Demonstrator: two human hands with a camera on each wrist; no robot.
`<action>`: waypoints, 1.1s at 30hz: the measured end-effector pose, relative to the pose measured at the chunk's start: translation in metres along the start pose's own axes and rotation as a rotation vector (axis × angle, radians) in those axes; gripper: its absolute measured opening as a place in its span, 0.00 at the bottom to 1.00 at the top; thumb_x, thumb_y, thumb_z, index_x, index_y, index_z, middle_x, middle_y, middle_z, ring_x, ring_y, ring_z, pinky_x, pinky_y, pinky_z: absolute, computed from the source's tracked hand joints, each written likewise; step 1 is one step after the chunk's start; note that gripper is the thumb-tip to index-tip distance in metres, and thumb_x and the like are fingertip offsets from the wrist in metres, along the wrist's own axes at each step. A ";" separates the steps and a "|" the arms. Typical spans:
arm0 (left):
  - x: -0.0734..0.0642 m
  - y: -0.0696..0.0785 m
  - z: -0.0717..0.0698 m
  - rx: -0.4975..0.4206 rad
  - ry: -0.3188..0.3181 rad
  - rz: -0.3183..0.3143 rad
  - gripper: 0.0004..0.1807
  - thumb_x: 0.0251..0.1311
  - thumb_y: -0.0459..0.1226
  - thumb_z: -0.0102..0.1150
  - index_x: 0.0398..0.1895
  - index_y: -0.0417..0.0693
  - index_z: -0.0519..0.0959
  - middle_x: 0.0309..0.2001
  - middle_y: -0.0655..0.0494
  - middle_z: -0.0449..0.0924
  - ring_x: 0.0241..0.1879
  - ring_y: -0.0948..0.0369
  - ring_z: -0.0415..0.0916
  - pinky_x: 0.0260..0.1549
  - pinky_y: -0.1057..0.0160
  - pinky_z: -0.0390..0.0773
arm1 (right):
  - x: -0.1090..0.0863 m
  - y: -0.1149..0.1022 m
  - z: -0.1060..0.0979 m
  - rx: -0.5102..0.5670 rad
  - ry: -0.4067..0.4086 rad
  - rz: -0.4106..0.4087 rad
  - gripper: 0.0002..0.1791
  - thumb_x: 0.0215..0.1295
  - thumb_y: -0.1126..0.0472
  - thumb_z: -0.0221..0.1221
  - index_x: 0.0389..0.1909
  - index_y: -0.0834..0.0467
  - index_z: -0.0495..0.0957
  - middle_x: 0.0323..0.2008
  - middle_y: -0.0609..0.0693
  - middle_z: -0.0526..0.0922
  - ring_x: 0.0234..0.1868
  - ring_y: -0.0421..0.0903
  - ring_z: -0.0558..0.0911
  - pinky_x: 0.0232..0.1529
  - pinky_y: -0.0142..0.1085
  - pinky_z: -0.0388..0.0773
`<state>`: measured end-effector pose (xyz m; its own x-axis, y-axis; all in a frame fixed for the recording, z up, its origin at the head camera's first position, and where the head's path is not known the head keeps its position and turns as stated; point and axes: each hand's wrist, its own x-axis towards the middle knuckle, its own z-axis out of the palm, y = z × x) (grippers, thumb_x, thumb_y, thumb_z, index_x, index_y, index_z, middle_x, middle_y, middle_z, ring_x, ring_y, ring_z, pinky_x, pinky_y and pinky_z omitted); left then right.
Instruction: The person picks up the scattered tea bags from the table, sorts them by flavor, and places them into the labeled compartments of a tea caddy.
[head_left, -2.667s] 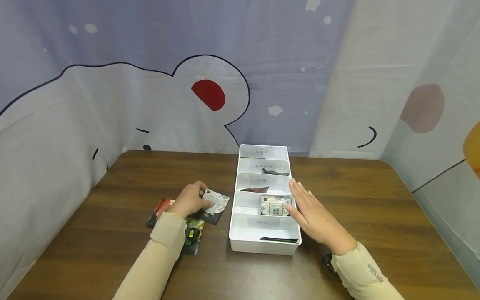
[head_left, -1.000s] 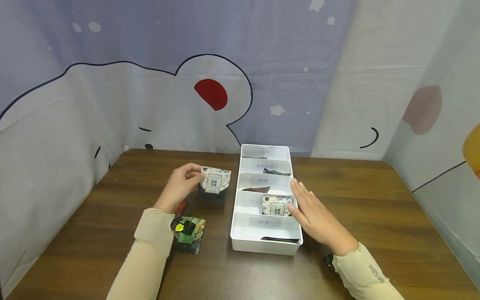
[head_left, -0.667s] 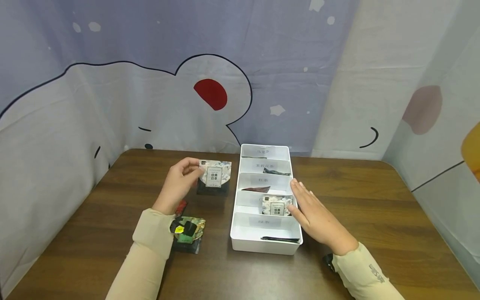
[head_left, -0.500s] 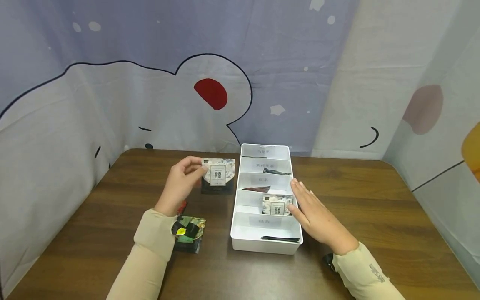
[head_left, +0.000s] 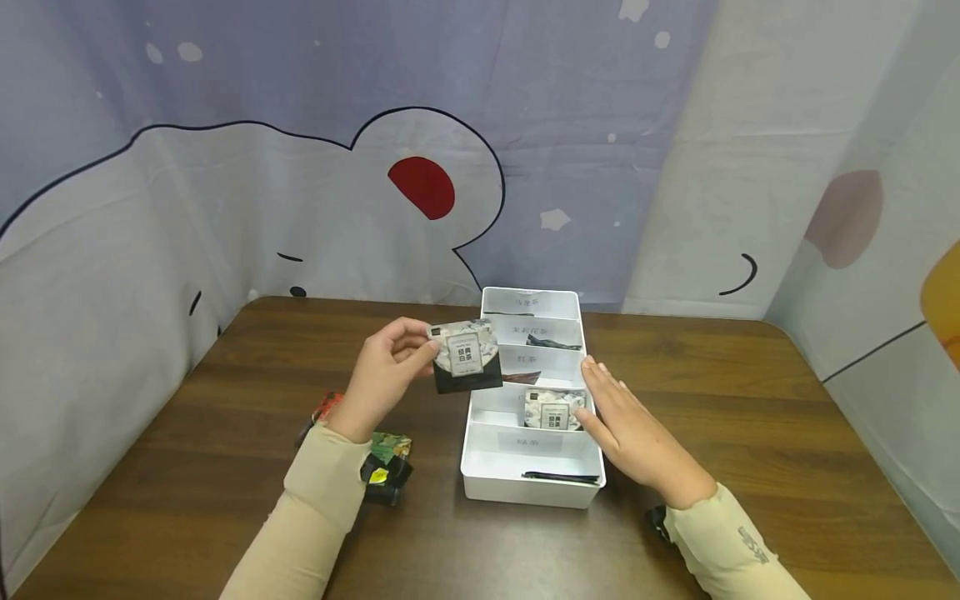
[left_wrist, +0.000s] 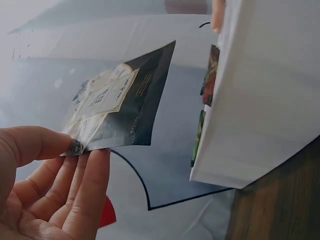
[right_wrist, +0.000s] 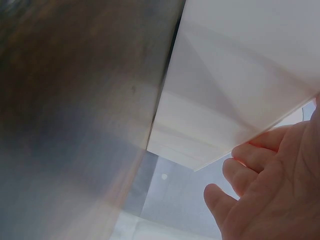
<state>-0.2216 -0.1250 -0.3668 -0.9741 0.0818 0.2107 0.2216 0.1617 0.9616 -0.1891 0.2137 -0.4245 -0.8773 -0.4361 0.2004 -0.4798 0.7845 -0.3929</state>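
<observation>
My left hand (head_left: 390, 371) pinches a tea sachet (head_left: 467, 358) by its left edge, between thumb and fingers. The sachet has a white floral top, a pale label and a black lower band; in the head view it overlaps the left side of the white divided box (head_left: 525, 496). A matching sachet (head_left: 553, 410) stands in the second compartment from the front. My right hand (head_left: 637, 433) lies with fingers extended along the box's right rim, its thumb at that sachet's right edge. In the right wrist view, the fingers (right_wrist: 250, 170) are at the box's side wall (right_wrist: 215, 90).
Other compartments hold a dark green sachet (head_left: 552, 342), a reddish one (head_left: 525, 377) and a black-edged one (head_left: 560, 478). Left of the box, a green sachet (head_left: 390, 446) and a red one (head_left: 330, 406) lie on the wooden table (head_left: 187, 450), partly behind the left arm. A patterned curtain (head_left: 300, 192) hangs behind.
My left hand has lifted the white floral sachet off the table pile, raised it upright and carried it right to the box's left side. The right hand has stayed at the rim.
</observation>
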 end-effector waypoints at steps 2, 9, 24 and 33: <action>-0.001 0.001 0.004 0.006 -0.001 0.017 0.10 0.66 0.29 0.62 0.48 0.32 0.77 0.40 0.40 0.81 0.34 0.64 0.82 0.37 0.61 0.87 | 0.000 0.000 0.000 0.000 0.000 0.000 0.37 0.82 0.48 0.44 0.79 0.66 0.47 0.79 0.61 0.49 0.79 0.60 0.48 0.77 0.57 0.48; -0.005 -0.006 0.021 0.071 -0.040 0.058 0.08 0.65 0.29 0.64 0.45 0.36 0.79 0.39 0.44 0.82 0.35 0.59 0.83 0.36 0.55 0.88 | 0.000 0.000 0.001 0.000 0.003 0.007 0.37 0.82 0.48 0.44 0.80 0.66 0.47 0.79 0.61 0.49 0.79 0.60 0.48 0.76 0.58 0.48; -0.010 -0.009 0.045 0.326 -0.005 0.244 0.04 0.62 0.32 0.69 0.37 0.45 0.82 0.36 0.54 0.86 0.36 0.59 0.83 0.35 0.60 0.85 | 0.002 0.000 0.004 0.004 0.005 0.002 0.37 0.82 0.48 0.44 0.80 0.66 0.46 0.80 0.61 0.49 0.79 0.60 0.48 0.77 0.57 0.47; -0.004 -0.009 0.056 0.283 -0.108 0.220 0.03 0.64 0.30 0.66 0.38 0.44 0.81 0.35 0.53 0.85 0.34 0.60 0.84 0.37 0.63 0.85 | 0.002 -0.001 0.003 0.004 0.004 -0.007 0.37 0.82 0.48 0.43 0.80 0.65 0.46 0.80 0.61 0.49 0.80 0.60 0.47 0.77 0.57 0.47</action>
<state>-0.2177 -0.0713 -0.3864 -0.8949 0.2457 0.3725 0.4433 0.3933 0.8055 -0.1901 0.2109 -0.4263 -0.8741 -0.4396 0.2067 -0.4857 0.7800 -0.3947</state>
